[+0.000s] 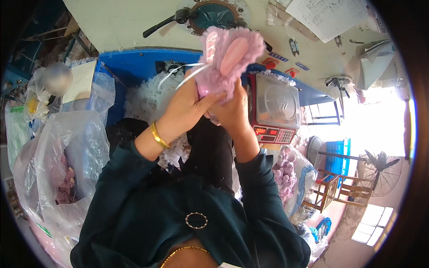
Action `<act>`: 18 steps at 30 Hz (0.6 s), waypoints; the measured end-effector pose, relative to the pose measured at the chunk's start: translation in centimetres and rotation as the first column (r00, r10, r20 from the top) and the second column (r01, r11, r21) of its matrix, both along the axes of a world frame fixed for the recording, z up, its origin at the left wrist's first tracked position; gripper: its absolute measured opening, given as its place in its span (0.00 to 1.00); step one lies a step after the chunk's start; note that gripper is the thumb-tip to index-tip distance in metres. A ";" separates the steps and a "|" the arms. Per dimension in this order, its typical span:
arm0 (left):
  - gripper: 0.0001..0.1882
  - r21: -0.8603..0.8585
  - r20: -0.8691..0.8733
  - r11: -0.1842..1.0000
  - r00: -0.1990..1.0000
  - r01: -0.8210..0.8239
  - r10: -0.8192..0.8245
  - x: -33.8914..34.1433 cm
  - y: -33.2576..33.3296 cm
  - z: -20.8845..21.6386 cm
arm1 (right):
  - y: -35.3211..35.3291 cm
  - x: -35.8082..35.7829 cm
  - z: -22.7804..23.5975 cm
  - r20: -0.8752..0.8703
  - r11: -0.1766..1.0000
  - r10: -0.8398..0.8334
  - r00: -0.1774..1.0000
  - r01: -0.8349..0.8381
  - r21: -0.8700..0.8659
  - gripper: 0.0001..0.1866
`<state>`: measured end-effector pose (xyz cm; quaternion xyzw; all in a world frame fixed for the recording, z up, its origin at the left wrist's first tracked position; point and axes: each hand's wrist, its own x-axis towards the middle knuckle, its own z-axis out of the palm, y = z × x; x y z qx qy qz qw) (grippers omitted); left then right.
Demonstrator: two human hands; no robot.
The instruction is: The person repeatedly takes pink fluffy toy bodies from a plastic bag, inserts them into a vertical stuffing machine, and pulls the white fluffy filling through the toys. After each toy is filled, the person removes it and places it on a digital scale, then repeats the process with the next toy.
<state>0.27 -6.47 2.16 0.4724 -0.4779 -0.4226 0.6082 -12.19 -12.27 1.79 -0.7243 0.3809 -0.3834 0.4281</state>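
I have a fluffy pinkish-purple plush toy (225, 64) raised in front of me, between my body and the tabletop (125, 29), near the middle of the view. Its long axis runs away from me, tilting slightly right: the lower end sits in my hands, and two long ears point outward toward the tabletop. White lacing (210, 49) crosses the left ear, its loose ends trailing left.

Neither of my hands is nearer; both touch the toy. My left hand (183, 107) is curled closed around its lower left side, thumb laid across the front toward the other. My right hand (231, 109) is closed against the lower right side; its fingers are partly hidden, so I cannot tell exactly how they grip.

Beyond the ears is a round metal fitting (210, 17) with a black lever (160, 26). White fluff (145, 100) lies left of my hands, a red scale (278, 105) just right. Farther left are clear plastic bags (82, 127); to the right, purple plush pieces (285, 174) fill another bag.
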 end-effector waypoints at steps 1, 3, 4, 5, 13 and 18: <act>0.31 0.073 -0.078 0.996 0.996 0.047 -0.041 -0.1 -0.6 0.7 | -0.8 -0.2 0.5 -0.084 0.998 -0.028 0.996 0.022 -0.062 0.32; 0.31 0.080 -0.006 0.996 0.999 -0.043 0.044 0.3 -1.1 -0.8 | -0.2 1.6 1.0 0.179 0.993 0.009 0.984 -0.030 0.115 0.34; 0.31 0.044 0.025 0.997 0.998 -0.056 0.055 0.7 -0.6 -0.6 | -0.3 2.0 -0.5 0.115 0.999 -0.001 0.993 -0.004 0.041 0.35; 0.32 0.024 0.038 0.998 0.998 -0.052 0.051 0.9 -0.1 -0.9 | 0.1 1.8 -1.2 0.077 0.999 0.000 0.997 -0.003 0.041 0.36; 0.32 0.134 -0.128 0.986 0.989 0.095 -0.078 0.5 2.4 1.6 | 1.9 0.9 1.1 -0.003 0.993 0.043 0.999 -0.042 0.110 0.38; 0.36 0.093 -0.148 0.991 0.986 0.092 -0.077 -0.5 1.2 0.1 | 1.4 -0.2 1.9 0.037 0.958 0.045 0.998 -0.054 0.281 0.36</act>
